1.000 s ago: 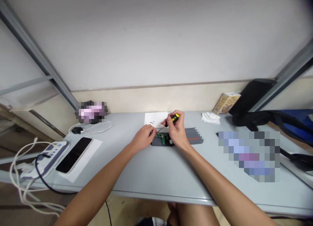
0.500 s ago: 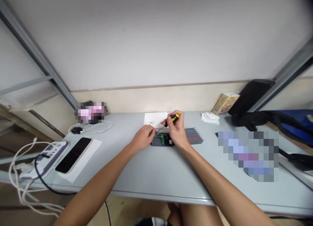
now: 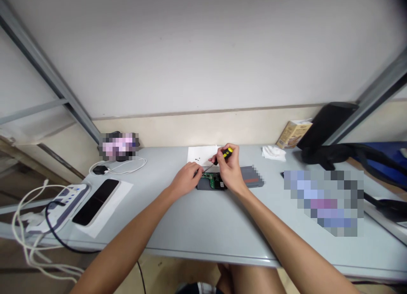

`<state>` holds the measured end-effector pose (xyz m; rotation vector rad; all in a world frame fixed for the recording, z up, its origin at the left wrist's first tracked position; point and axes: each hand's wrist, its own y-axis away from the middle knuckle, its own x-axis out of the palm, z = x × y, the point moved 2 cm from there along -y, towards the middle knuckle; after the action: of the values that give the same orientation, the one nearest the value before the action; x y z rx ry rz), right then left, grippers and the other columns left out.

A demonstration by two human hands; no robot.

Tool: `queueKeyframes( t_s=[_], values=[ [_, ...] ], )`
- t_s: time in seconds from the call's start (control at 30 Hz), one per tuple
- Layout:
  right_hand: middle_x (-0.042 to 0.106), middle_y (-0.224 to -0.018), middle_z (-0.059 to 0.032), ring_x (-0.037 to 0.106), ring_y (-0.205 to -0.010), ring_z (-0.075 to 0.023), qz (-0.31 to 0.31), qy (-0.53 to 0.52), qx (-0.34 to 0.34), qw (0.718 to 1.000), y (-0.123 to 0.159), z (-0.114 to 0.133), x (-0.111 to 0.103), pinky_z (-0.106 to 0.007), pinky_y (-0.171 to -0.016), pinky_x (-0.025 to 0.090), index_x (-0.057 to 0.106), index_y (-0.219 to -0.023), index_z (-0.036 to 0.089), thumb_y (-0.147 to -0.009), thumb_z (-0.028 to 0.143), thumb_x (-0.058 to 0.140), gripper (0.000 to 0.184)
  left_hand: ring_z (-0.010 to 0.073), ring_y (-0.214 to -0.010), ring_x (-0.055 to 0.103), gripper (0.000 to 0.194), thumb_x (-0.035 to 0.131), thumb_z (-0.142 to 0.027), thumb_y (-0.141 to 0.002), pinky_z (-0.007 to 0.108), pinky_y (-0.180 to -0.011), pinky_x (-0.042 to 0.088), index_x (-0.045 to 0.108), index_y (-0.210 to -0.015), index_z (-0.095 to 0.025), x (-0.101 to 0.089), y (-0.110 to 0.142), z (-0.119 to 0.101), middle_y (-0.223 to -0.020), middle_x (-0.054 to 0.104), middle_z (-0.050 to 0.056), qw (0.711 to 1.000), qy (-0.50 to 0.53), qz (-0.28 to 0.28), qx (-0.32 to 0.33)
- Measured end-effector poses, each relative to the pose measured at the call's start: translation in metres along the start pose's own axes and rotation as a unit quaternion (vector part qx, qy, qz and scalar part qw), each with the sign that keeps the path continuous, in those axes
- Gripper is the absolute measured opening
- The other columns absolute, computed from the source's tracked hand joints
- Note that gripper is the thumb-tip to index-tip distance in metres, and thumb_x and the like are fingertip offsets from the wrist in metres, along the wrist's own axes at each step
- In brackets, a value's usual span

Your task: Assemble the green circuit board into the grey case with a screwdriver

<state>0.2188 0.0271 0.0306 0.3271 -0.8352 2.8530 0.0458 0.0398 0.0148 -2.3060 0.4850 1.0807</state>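
Note:
My right hand is closed around a black-and-yellow screwdriver, whose thin shaft slants down to the left. The shaft reaches the upper left of an opened dark device with an exposed green circuit board. My left hand grips the device's left end, its fingertips close to the screwdriver tip. What the tip touches is too small to make out. Behind the device, several tiny dark screws lie on a white paper sheet. A grey flat piece with a reddish stripe lies right of my right hand.
On the left are a phone on paper, a power strip with tangled cables, and a black charger. Crumpled tissue, a yellow box and a black strapped object stand at the right. Blurred items flank the desk.
Almost nothing differs. Both hands, the screwdriver and the device stay in place; the view shifts very slightly.

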Motion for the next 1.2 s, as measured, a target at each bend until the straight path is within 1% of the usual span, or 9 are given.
queueKeyframes(
  t_s=[0.17,0.47,0.6,0.8,1.07,1.2],
  values=[
    [0.049,-0.097,0.0043,0.063,-0.075,-0.0109,0.013,0.004,0.007,1.0,0.001,0.0004,0.0006,-0.036,-0.081,0.058,0.038,-0.108,0.031,-0.102,0.042,0.06,0.025,0.0236,-0.094,0.062,0.028,0.043,-0.026,-0.106,0.037,-0.087,0.05,0.064,-0.088,-0.02,-0.0001,0.0001,-0.0004,-0.089,0.067,0.006,1.0,-0.006,0.0,0.003],
    [0.05,-0.097,0.0036,0.06,-0.072,-0.0108,0.005,0.022,0.002,1.0,-0.0009,0.003,-0.002,-0.034,-0.077,0.058,0.038,-0.109,0.031,-0.101,0.045,0.06,0.027,0.0234,-0.095,0.062,0.028,0.043,-0.026,-0.106,0.037,-0.089,0.05,0.064,-0.088,-0.021,-0.0003,0.0003,-0.0004,-0.091,0.069,0.006,1.0,-0.002,0.002,0.004],
    [0.049,-0.099,0.0031,0.061,-0.075,-0.011,0.012,0.034,-0.006,0.999,0.0004,0.0019,-0.0017,-0.036,-0.08,0.058,0.038,-0.11,0.031,-0.101,0.046,0.059,0.028,0.0235,-0.096,0.062,0.027,0.044,-0.025,-0.105,0.037,-0.089,0.051,0.065,-0.089,-0.021,-0.0009,0.0005,-0.0005,-0.091,0.069,0.006,1.0,-0.003,0.002,0.001],
    [0.049,-0.099,0.0034,0.062,-0.075,-0.0105,0.011,0.015,-0.003,1.0,0.0022,0.0003,0.0013,-0.036,-0.082,0.058,0.038,-0.109,0.031,-0.102,0.043,0.059,0.025,0.0232,-0.097,0.063,0.027,0.045,-0.026,-0.106,0.037,-0.09,0.051,0.065,-0.09,-0.021,-0.0005,0.0001,-0.0005,-0.093,0.07,0.006,1.0,-0.001,0.001,0.0],
    [0.05,-0.098,0.0041,0.06,-0.071,-0.0101,0.001,0.012,0.007,1.0,0.001,0.0014,0.0003,-0.033,-0.077,0.058,0.037,-0.109,0.031,-0.101,0.045,0.06,0.028,0.0231,-0.095,0.062,0.026,0.045,-0.024,-0.105,0.037,-0.089,0.05,0.065,-0.089,-0.02,0.0004,0.0004,0.0002,-0.093,0.07,0.006,1.0,0.003,0.0,0.001],
    [0.05,-0.097,0.0039,0.06,-0.071,-0.0105,0.0,0.019,0.002,1.0,0.0005,0.0038,0.0,-0.034,-0.077,0.058,0.037,-0.109,0.031,-0.101,0.046,0.06,0.028,0.0234,-0.095,0.062,0.026,0.044,-0.025,-0.105,0.038,-0.089,0.051,0.065,-0.09,-0.02,0.0012,0.0002,0.0016,-0.092,0.069,0.007,1.0,-0.002,0.002,0.004]
  ],
)
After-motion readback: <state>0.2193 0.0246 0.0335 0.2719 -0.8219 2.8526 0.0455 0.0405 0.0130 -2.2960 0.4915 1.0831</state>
